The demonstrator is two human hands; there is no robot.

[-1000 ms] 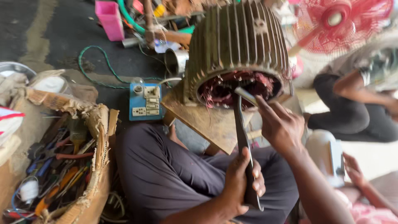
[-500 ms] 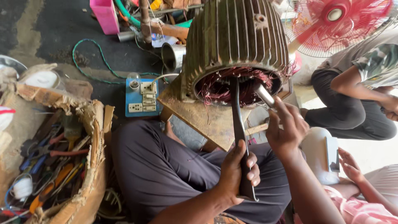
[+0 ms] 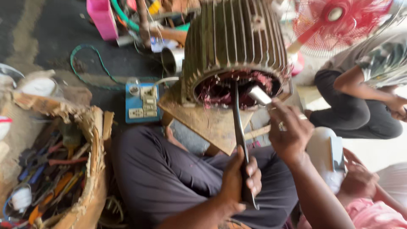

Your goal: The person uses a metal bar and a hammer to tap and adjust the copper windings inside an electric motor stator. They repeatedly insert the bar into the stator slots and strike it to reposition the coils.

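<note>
— Ribbed iron motor housing [image 3: 235, 42] sits on the wooden board [image 3: 207, 123], red windings [image 3: 220, 89] exposed?
— Yes; left hand [image 3: 241, 178] clenched on the dark bar [image 3: 238, 127] (now reaching inside), right hand [image 3: 290, 131] pinching a metal chisel [image 3: 259, 95], moved closer

A torn brown cardboard box [image 3: 95, 140] sits at left.

Motor housing [image 3: 235, 40]: olive-green, ribbed. Windings [image 3: 216, 89]: red. Socket box [image 3: 142, 104]: blue. Fan [image 3: 339, 21]: red. Trousers [image 3: 169, 174]: dark grey.
</note>
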